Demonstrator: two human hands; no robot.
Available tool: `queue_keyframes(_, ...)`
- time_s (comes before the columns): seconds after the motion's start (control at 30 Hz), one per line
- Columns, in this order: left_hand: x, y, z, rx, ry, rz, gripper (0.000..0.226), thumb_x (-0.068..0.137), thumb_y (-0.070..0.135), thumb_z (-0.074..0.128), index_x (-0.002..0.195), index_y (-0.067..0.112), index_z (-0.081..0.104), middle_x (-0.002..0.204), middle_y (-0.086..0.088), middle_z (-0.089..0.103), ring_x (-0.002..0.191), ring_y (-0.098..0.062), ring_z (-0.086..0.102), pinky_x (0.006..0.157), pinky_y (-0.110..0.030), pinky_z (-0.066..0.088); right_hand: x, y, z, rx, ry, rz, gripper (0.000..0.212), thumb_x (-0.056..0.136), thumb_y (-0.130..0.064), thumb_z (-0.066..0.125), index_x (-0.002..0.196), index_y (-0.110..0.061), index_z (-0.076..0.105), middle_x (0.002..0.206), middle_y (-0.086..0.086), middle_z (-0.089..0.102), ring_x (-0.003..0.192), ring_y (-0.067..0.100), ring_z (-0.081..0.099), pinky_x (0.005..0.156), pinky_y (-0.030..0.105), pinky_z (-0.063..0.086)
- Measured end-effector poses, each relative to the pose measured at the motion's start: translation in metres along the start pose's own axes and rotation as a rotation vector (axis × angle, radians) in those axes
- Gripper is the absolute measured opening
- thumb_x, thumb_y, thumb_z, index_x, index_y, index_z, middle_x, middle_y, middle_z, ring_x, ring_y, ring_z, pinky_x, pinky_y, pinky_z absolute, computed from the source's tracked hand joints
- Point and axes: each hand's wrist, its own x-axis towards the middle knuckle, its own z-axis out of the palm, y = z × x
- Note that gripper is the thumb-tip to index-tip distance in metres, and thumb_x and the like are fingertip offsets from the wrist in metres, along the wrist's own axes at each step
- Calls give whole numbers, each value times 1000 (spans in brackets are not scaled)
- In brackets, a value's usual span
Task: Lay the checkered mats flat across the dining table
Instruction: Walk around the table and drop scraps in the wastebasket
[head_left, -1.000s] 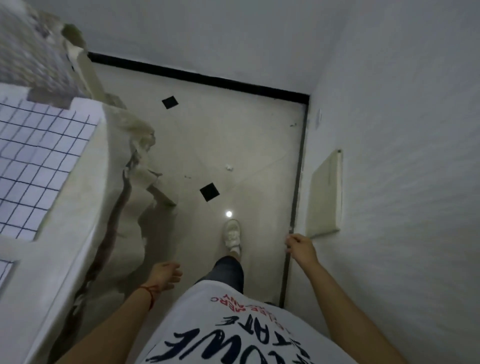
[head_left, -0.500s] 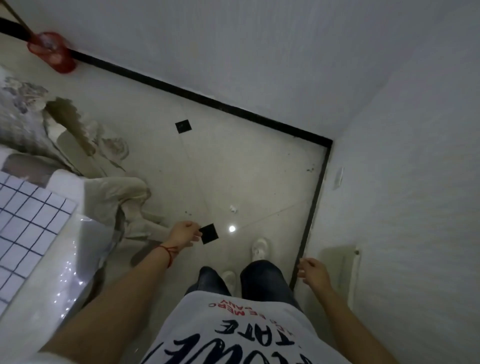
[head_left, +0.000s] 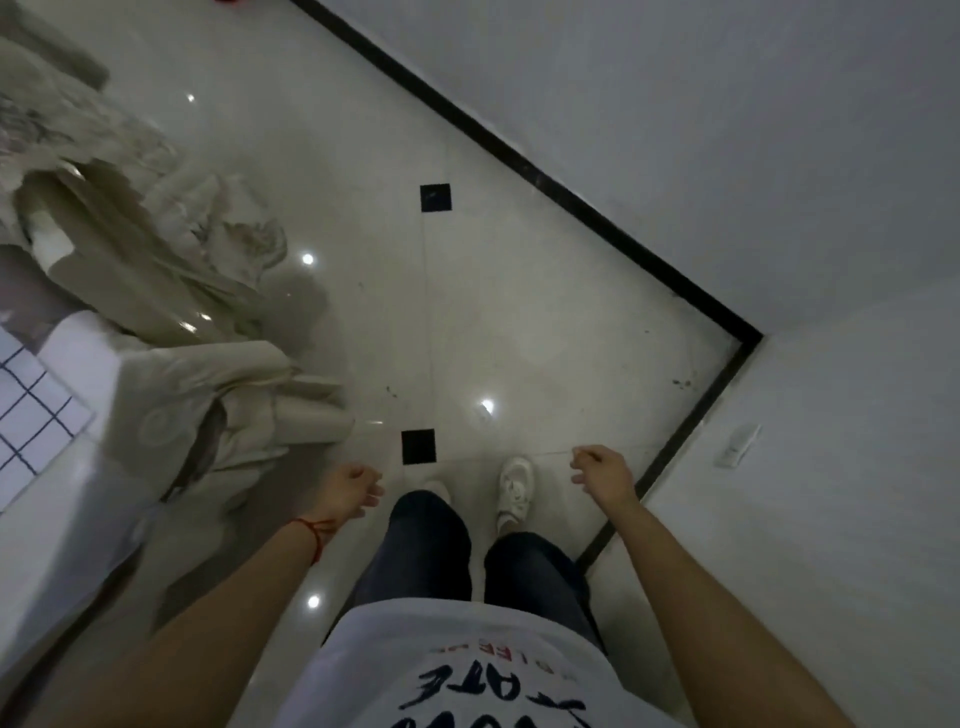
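Observation:
A white mat with a dark grid (head_left: 31, 410) lies flat on the dining table (head_left: 78, 519) at the left edge; only a corner of it shows. My left hand (head_left: 350, 488) hangs beside the table's corner, fingers loosely curled, holding nothing. My right hand (head_left: 602, 475) hangs to the right over the floor, also loosely curled and holding nothing. Neither hand touches the table or the mat.
A beige cloth (head_left: 223, 405) drapes off the table's corner down to the floor. Glossy pale tiles with small black squares (head_left: 418, 447) run ahead. A black skirting (head_left: 571, 202) and white walls close the corner ahead and right. A wall socket (head_left: 737, 444) sits low on the right.
The view has swung left and down as I walk along the table. Both hands have swung slightly; neither has taken hold of anything.

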Motion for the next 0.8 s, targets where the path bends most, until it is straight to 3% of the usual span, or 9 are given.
queue_keyframes(0.17,55,-2,0,-22,10,-80,23,94,14,46,72,15,55,75,-6,58,65,-15,52,59,-24,39,75,-18,35,-47,-31,39,26,93,-20,48,112,-8,61,112,12,64,100,29,61,90,35,47)
queue_keyframes(0.33,152,-3,7,5,-11,-103,24,95,16,46,72,17,56,77,-4,58,67,-14,53,61,-23,40,162,-5,94,-140,-73,95,31,92,-18,47,120,-8,58,122,13,61,108,29,59,97,34,44)
queue_keyframes(0.5,261,-14,21,29,-12,-85,16,95,15,45,97,8,60,76,-1,60,72,-16,55,59,-22,40,258,26,160,-285,-130,113,32,91,-18,52,121,-8,56,119,16,61,108,31,59,89,25,41)
queue_keyframes(0.6,324,-28,32,32,-19,-88,16,94,17,47,99,9,60,82,-5,61,80,-20,56,62,-23,41,320,42,196,-400,-143,77,38,91,-20,53,127,-9,51,119,17,61,111,31,56,89,27,40)
queue_keyframes(0.8,423,-70,54,96,-33,-83,14,92,17,50,98,10,61,77,1,62,71,-14,57,61,-21,42,430,93,265,-562,-106,-43,43,92,-26,51,132,-12,43,126,19,55,114,34,53,91,35,42)
